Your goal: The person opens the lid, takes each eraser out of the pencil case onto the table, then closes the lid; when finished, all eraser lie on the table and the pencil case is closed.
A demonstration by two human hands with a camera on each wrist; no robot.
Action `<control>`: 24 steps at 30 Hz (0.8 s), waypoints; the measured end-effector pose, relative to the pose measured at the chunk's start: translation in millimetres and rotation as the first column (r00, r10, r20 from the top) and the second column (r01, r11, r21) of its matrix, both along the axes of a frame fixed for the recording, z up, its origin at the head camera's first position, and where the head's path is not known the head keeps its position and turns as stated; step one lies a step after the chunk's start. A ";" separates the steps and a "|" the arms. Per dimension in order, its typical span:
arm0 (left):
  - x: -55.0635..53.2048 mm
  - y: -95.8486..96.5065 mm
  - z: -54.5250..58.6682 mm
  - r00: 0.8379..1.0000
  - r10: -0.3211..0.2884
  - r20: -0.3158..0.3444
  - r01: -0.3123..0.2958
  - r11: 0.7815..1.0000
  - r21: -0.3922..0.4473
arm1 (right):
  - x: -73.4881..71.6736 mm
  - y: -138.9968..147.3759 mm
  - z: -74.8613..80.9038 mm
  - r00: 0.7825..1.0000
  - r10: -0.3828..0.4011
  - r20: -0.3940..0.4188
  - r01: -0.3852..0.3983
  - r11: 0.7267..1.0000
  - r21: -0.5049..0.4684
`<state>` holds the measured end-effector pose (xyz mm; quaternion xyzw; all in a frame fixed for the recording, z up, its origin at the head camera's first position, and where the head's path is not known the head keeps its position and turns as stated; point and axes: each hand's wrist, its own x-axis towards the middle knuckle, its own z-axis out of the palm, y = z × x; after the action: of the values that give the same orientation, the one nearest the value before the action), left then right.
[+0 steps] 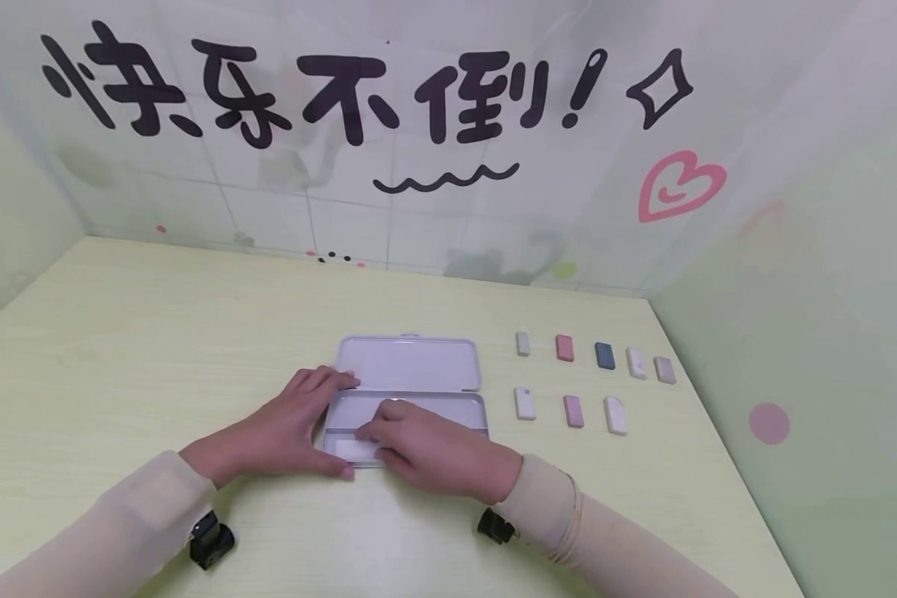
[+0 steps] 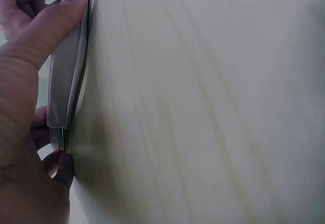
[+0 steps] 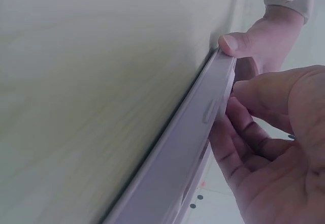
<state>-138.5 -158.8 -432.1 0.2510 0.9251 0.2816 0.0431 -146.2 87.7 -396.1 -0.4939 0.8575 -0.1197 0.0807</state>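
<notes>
An open flat hinged case (image 1: pixel 407 409), pale lilac-grey, lies on the table with its lid (image 1: pixel 409 364) folded back. A divider runs along its lower tray. My left hand (image 1: pixel 287 432) holds the left end, thumb at the front edge and fingers towards the hinge. In the left wrist view its thumb (image 2: pixel 58 23) presses the case's side wall (image 2: pixel 68 71). My right hand (image 1: pixel 426 448) reaches into the front compartment with thumb and fingers brought together. Between them the right wrist view shows a small whitish block (image 3: pixel 222 109), mostly hidden.
Right of the case, several small blocks stand apart in two rows, among them a pink block (image 1: pixel 564 348), a dark blue block (image 1: pixel 605 355) and a white block (image 1: pixel 615 415). A printed sheet (image 1: pixel 448 224) hangs behind the table (image 1: pixel 194 332). Each wrist carries a black camera mount (image 1: pixel 211 540).
</notes>
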 end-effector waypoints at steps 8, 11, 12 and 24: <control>-1.5 0.5 -2.6 1.000 -0.002 0.022 0.002 1.000 0.009 | -1.2 -2.5 3.5 1.000 0.029 0.003 -0.029 0.998 0.061; -2.1 0.4 -3.4 1.000 -0.005 0.028 0.005 1.000 0.011 | -4.0 -4.4 6.3 0.998 0.055 -0.001 -0.055 0.996 0.073; -2.1 0.3 -3.4 1.000 -0.005 0.030 0.005 1.000 0.012 | -4.8 -5.4 6.9 0.998 0.064 0.000 -0.064 0.995 0.074; -2.9 -2.7 -5.4 1.000 -0.009 0.012 0.009 1.000 0.022 | -6.1 -13.7 12.2 0.981 0.167 -0.098 -0.152 0.977 0.146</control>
<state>-141.4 -161.5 -437.5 0.2541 0.9206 0.2929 0.0472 -152.3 74.0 -383.9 -0.5604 0.8243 -0.0259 0.0768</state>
